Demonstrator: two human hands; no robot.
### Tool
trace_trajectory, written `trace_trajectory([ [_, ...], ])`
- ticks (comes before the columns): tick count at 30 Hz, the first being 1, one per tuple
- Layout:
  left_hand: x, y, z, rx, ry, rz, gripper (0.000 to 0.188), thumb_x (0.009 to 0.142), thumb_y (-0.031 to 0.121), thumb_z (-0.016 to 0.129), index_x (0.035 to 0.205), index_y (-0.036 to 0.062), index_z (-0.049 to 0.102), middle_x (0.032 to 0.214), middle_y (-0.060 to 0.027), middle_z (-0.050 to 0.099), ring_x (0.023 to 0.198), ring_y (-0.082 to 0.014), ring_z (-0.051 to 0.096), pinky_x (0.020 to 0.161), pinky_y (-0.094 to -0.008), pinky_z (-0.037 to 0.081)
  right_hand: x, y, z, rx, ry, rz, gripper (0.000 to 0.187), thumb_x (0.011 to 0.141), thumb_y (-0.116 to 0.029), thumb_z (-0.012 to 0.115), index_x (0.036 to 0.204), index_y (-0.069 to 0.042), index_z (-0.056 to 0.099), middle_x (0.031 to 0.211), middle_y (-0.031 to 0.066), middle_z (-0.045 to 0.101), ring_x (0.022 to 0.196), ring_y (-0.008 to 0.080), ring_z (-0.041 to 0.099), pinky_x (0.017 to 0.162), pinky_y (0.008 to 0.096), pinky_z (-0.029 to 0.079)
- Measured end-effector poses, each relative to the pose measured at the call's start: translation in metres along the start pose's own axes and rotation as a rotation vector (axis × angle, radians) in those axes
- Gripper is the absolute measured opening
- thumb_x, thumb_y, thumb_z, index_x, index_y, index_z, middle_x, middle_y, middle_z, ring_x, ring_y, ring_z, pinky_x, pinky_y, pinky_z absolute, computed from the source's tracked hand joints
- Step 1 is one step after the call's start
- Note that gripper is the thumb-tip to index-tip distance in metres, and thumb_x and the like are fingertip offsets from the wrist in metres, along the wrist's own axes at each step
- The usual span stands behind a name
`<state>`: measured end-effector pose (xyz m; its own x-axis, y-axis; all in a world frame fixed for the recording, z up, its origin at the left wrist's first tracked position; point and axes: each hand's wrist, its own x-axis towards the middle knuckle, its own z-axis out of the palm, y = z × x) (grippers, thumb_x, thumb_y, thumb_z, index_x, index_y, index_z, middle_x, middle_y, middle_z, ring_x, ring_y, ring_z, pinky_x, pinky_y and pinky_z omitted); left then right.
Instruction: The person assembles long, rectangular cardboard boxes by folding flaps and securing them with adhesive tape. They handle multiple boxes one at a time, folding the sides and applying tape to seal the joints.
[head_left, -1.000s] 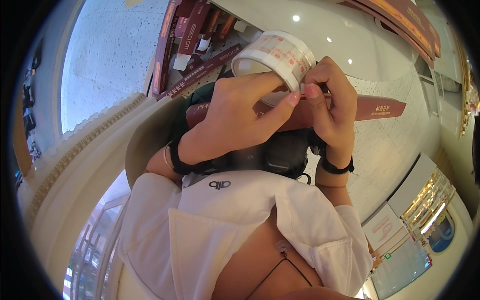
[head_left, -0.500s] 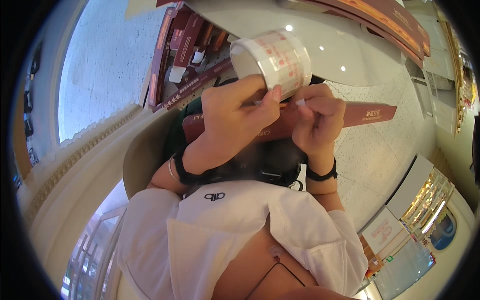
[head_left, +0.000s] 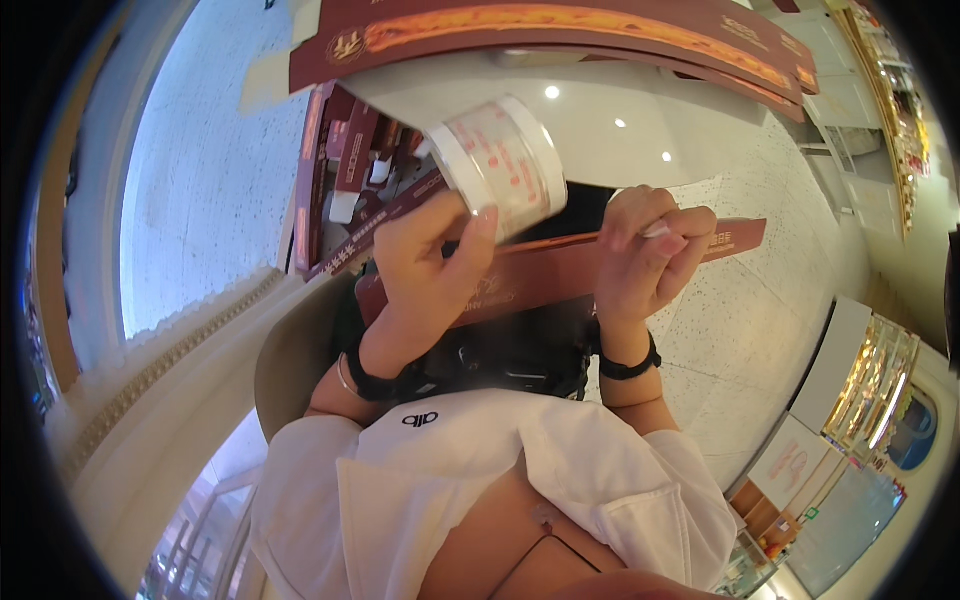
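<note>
My left hand (head_left: pixel 435 275) grips a white roll of stickers with red print (head_left: pixel 500 165) and holds it up, tilted to the left. My right hand (head_left: pixel 650 255) is apart from the roll, fingers curled, pinching a small white sticker (head_left: pixel 658 230) at the fingertips. Both hands hover over a long flat maroon carton (head_left: pixel 540 280) that lies across my lap. Black bands sit on both wrists.
A glossy white table (head_left: pixel 620 130) stands ahead, with flat maroon cartons (head_left: pixel 560 35) stacked along its far side. More maroon boxes and sleeves (head_left: pixel 340 180) are piled to the left. Speckled floor lies on the right, with lit display cabinets (head_left: pixel 870 380) at the far right.
The left hand has lifted the roll up and left. The right hand has come off the roll to the right with a small white piece between its fingers.
</note>
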<state>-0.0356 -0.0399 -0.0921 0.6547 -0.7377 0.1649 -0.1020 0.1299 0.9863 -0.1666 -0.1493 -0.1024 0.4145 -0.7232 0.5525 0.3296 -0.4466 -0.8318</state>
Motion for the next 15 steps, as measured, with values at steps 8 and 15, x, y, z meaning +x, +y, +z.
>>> trace_trajectory([
  [8,-0.015,-0.016,0.023,-0.115,-0.140,-0.159,0.017,0.090,0.006,0.057,0.101,-0.0052,0.062,0.076,-0.0059,0.061,0.071,-0.0034,0.053,0.063,-0.0186,0.044,0.013,0.019,0.031,-0.232,0.325,-0.121,0.021,0.101,-0.025,0.034,0.093,-0.007,0.031,0.080,0.0120,0.048,0.065,0.0145,0.045,0.060,0.0271,0.042],
  [15,0.001,-0.001,-0.046,0.676,-0.497,0.179,0.063,0.062,0.026,0.078,0.119,0.0077,0.058,0.129,-0.0134,0.052,0.117,-0.0344,0.048,0.099,-0.0403,0.039,0.037,0.012,-0.007,-0.451,0.226,-0.259,0.025,0.101,-0.030,0.034,0.092,-0.007,0.031,0.070,0.0064,0.047,0.055,0.0098,0.037,0.050,0.0211,0.034],
])
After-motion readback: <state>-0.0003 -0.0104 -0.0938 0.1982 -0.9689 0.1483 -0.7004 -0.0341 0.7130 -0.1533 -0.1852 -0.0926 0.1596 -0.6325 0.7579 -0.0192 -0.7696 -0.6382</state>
